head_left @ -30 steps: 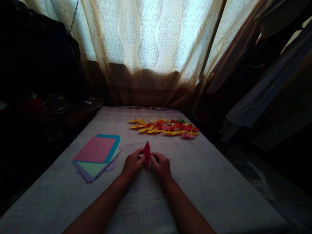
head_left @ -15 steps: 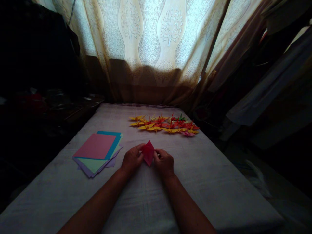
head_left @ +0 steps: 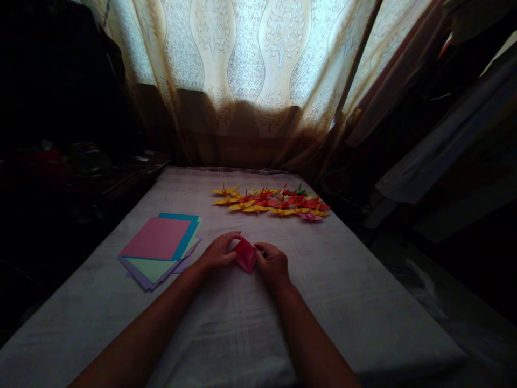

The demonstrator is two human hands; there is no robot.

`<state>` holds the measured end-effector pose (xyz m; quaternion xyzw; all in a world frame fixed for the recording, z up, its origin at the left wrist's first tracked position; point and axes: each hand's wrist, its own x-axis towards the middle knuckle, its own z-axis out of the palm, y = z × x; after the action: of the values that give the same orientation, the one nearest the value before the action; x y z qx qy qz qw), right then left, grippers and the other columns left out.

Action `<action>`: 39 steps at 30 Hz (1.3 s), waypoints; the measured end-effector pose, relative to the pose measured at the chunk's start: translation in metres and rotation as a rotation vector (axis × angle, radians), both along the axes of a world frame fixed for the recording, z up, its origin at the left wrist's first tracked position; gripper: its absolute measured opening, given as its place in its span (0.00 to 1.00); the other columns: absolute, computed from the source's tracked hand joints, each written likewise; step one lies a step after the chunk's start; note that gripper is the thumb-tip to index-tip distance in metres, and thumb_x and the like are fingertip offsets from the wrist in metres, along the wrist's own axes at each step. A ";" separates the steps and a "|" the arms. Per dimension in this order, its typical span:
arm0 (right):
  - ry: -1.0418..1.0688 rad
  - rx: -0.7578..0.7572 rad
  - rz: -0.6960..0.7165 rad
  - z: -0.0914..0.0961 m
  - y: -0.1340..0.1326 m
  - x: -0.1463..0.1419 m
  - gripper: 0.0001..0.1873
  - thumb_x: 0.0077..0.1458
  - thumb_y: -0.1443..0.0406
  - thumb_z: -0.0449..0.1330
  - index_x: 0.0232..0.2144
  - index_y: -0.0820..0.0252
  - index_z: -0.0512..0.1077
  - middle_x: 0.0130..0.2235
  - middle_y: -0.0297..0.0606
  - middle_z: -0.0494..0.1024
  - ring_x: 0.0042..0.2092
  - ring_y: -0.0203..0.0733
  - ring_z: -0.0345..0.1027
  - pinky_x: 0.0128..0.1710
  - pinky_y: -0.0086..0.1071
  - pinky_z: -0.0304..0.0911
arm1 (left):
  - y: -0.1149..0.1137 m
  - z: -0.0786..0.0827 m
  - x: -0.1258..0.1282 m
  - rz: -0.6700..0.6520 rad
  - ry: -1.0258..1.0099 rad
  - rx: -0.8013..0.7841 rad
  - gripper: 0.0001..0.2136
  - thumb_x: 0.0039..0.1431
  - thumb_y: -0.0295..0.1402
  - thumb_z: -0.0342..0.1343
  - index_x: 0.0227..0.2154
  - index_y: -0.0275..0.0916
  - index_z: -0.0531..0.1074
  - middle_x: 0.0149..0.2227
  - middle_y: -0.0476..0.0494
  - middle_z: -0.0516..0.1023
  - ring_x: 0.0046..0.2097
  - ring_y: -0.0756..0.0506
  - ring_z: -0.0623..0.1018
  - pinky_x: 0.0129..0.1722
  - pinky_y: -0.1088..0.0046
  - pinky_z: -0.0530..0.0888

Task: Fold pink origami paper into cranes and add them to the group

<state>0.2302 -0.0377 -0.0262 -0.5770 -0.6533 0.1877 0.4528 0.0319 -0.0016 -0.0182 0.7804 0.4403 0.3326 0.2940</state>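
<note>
In the middle of the cloth-covered table (head_left: pixel 335 302), head view: a small diamond of folded crimson paper (head_left: pixel 244 254), held slightly tilted.
Crimson folds: the step seems to be shaping or creasing these layers; it would go best with the corners lined up before pressing, each crease then run flat with a fingertip, lightly, since thin paper probably crumples under a hard squeeze.
Left hand (head_left: pixel 218 252): grasping the diamond loosely, thumb at its left edge, forefinger arched to its upper corner.
Right hand (head_left: pixel 273 265): pinching the right corner between thumb and forefinger, other fingers curled in.
Diamond's place: between both sets of fingertips, touching each hand; the origami cranes (head_left: pixel 269 202) sit beyond it in rows, the stack of coloured square sheets (head_left: pixel 157 240) left of the left hand, apart from it.
</note>
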 end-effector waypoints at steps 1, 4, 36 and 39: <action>0.010 -0.007 0.009 0.000 0.000 0.001 0.13 0.52 0.62 0.55 0.34 0.56 0.79 0.37 0.38 0.82 0.36 0.41 0.75 0.40 0.32 0.69 | -0.001 0.000 -0.001 -0.023 -0.007 -0.016 0.26 0.44 0.25 0.55 0.51 0.40 0.71 0.56 0.42 0.74 0.57 0.40 0.72 0.60 0.61 0.66; 0.041 -0.036 0.030 0.001 -0.001 0.003 0.14 0.54 0.59 0.54 0.34 0.56 0.79 0.36 0.37 0.82 0.35 0.40 0.75 0.39 0.31 0.69 | -0.008 -0.002 -0.002 -0.066 -0.037 -0.069 0.26 0.48 0.26 0.55 0.54 0.40 0.69 0.53 0.44 0.76 0.52 0.42 0.76 0.55 0.65 0.70; -0.335 -0.309 -0.052 0.029 0.005 -0.013 0.20 0.52 0.55 0.61 0.47 0.52 0.73 0.37 0.34 0.81 0.38 0.43 0.75 0.35 0.30 0.62 | 0.007 0.010 0.010 -0.187 -0.071 -0.100 0.19 0.62 0.41 0.49 0.51 0.43 0.75 0.53 0.47 0.77 0.53 0.42 0.76 0.57 0.66 0.68; -0.379 -0.358 -0.057 0.035 0.008 -0.016 0.19 0.53 0.55 0.61 0.47 0.52 0.73 0.37 0.37 0.82 0.38 0.45 0.76 0.34 0.31 0.61 | 0.010 0.009 0.013 -0.199 -0.081 -0.108 0.19 0.62 0.42 0.48 0.52 0.42 0.75 0.53 0.47 0.78 0.53 0.42 0.76 0.57 0.65 0.68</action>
<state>0.2143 -0.0295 0.0091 -0.6911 -0.6662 0.1759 0.2181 0.0444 0.0081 -0.0095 0.7892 0.3658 0.3090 0.3845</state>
